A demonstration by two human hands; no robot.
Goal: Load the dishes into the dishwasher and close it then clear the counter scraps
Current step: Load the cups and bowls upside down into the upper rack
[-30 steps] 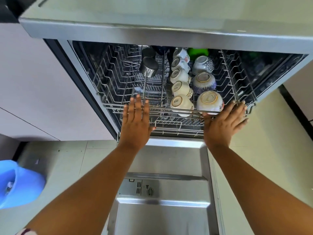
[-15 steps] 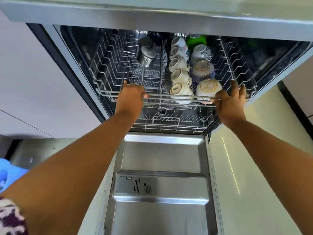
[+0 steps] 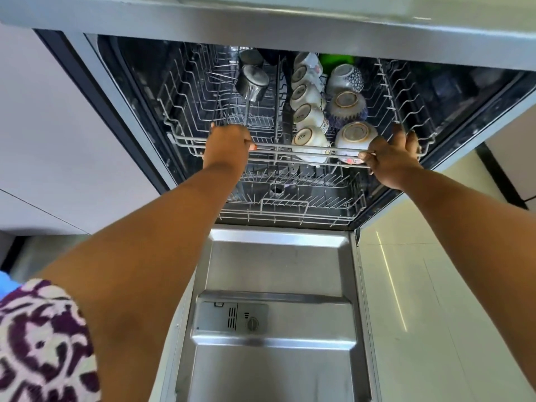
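Both hands, left hand (image 3: pixel 227 143) and right hand (image 3: pixel 390 158), clasp the front rail of the grey wire upper rack (image 3: pixel 278 149), inside the open steel dishwasher (image 3: pixel 275 262). Upturned white cups (image 3: pixel 307 117) and patterned bowls (image 3: pixel 346 107) fill its right half; a green item at the far end is mostly hidden.

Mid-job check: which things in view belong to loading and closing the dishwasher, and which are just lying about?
Part of the job:
- left hand and right hand, both on the upper rack
- cups, bowls, steel cup
- lower rack, nothing seen in it
- open door

Lying about:
- blue object at the left edge, floor level
- green item at the back, unclear
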